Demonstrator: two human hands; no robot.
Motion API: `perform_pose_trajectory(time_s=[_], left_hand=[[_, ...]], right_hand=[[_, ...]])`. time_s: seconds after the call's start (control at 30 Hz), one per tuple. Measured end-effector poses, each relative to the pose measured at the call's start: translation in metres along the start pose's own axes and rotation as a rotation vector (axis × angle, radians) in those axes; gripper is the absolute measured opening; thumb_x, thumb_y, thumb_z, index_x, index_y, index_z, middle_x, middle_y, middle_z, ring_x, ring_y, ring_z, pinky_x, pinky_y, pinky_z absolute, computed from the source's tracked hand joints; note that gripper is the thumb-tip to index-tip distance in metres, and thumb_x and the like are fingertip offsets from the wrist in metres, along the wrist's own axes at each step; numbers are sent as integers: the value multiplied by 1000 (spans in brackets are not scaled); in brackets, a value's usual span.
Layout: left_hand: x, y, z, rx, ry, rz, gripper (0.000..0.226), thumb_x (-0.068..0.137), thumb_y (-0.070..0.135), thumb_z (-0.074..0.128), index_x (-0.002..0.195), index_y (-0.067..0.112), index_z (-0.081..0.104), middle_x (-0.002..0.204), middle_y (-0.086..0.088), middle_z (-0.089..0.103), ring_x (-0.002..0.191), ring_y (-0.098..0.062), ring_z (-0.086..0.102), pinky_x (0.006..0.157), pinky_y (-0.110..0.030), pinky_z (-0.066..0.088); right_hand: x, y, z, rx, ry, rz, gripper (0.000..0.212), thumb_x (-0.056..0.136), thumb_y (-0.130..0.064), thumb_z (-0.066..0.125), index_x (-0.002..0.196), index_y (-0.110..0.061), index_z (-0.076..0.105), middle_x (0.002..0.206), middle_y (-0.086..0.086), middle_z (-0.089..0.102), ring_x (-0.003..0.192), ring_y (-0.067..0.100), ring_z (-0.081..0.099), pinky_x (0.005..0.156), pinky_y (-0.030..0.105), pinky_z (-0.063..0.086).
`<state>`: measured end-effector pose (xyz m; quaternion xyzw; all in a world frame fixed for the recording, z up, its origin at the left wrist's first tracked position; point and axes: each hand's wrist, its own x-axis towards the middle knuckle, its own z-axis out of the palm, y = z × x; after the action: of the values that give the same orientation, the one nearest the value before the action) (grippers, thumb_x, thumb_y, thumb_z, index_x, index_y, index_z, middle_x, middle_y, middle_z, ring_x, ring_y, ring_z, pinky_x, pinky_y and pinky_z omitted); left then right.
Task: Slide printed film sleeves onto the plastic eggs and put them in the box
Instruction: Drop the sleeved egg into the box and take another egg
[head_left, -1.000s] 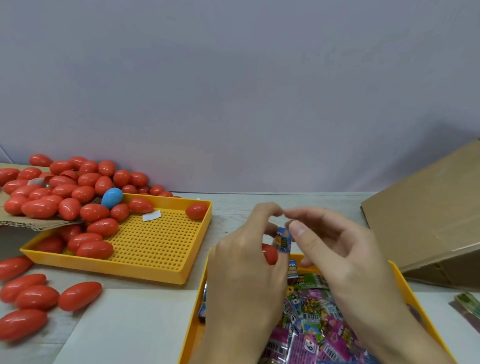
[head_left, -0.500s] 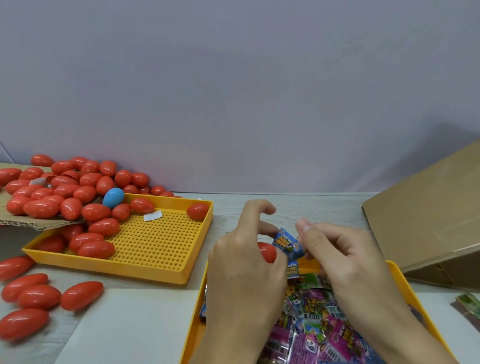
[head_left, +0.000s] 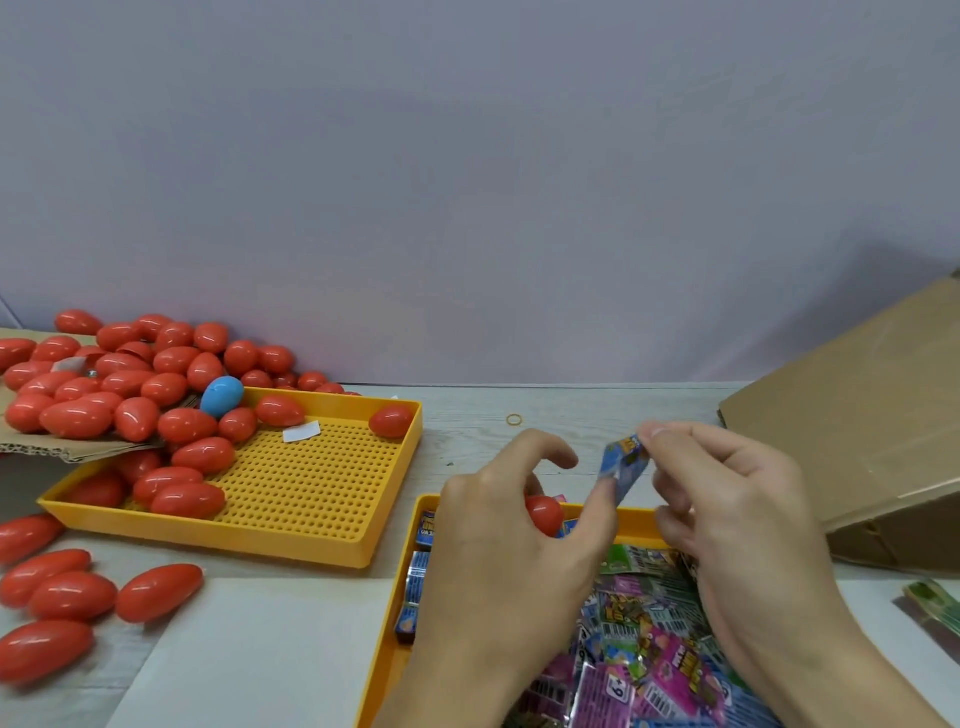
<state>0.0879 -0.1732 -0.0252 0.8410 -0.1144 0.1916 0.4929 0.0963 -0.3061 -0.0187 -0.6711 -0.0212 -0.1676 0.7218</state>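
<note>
Item: one printed film sleeve, blue, pinched at its upper edge by the right hand and touched low down by the left thumb, held above the near tray's far rim. Item: one red plastic egg, cupped in the curled fingers of the left hand, just beside the sleeve and not yet inside it. Handling, as judged: sleeve thin, limp, easily creased and likely clingy, best taken at the open mouth edges and spread; egg light, rigid, glossy and apt to slip, best gripped round its broad middle. Containers: near yellow tray held loose sleeves in pink, green and blue, with small blue packets along its left wall; far perforated yellow tray held red eggs, one white slip and a blue egg at its far edge; a cardboard sheet beyond carried a heap of red eggs. Cardboard box stood at right on the tabletop, contents not visible
</note>
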Motion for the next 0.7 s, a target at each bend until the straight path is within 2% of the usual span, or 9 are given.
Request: perform_pose_trajectory(time_s=[0.07,0.13,0.23,0.3,0.4,0.5,0.57,0.63,0.7], left_hand=[[-1,1,0,-81,-58,-60,34,73,66,61,95,41,55,65,-7,53,55,-14,51,52,-28,42],[-1,5,-2,-202,-135,-147,40,70,66,57,102,43,49,71,-8,47,54,-8,48,55,-26,45],[-1,5,-1,-336,-208,-228,31,89,32,62,106,41,39,75,2,45,53,0,48,52,-13,43],[0,3,0,-352,-195,-258,30,96,16,56,106,37,38,82,3,49,54,2,50,52,-13,43],[3,-1,2,-412,-132,-287,23,95,17,62,103,33,48,91,0,57,60,-4,54,58,-19,49],[6,-4,1,-470,-72,-305,22,92,16,67,100,35,62,95,6,64,65,-13,65,63,-23,57],[7,-4,0,-516,-52,-309,24,91,18,68,106,35,62,95,1,68,69,-13,70,61,-21,56],[8,-3,1,-604,-47,-335,23,91,21,67,111,26,59,89,-5,72,68,-14,70,59,-21,55],[10,-3,2,-680,-55,-358,17,93,25,62,108,17,60,81,-7,73,64,-17,68,55,-23,53]], right_hand=[[2,2,-1,13,59,17,34,94,-18,61,62,-21,73,46,-19,47,44,-2,45,42,4,32],[3,4,-2,13,96,39,34,93,-22,62,61,-23,72,46,-20,47,44,-2,45,41,5,32],[3,5,-2,8,122,58,35,92,-27,63,58,-25,70,47,-20,49,44,-2,45,41,6,32],[3,4,-2,13,124,68,33,92,-28,64,60,-26,72,48,-18,52,45,-3,47,41,6,33],[2,4,-1,12,131,83,25,91,-31,65,68,-28,75,51,-18,56,47,-2,50,45,8,35],[2,5,-1,3,141,99,20,90,-33,65,73,-28,76,52,-18,56,49,-1,50,54,16,34],[2,5,-1,3,148,107,15,90,-33,66,81,-28,77,53,-17,57,51,0,50,58,21,32],[2,5,-1,2,150,110,14,90,-33,65,84,-27,77,54,-17,57,52,1,49,60,23,31],[2,5,-1,3,144,116,15,91,-33,65,85,-26,77,55,-17,58,55,2,49,60,23,31]])
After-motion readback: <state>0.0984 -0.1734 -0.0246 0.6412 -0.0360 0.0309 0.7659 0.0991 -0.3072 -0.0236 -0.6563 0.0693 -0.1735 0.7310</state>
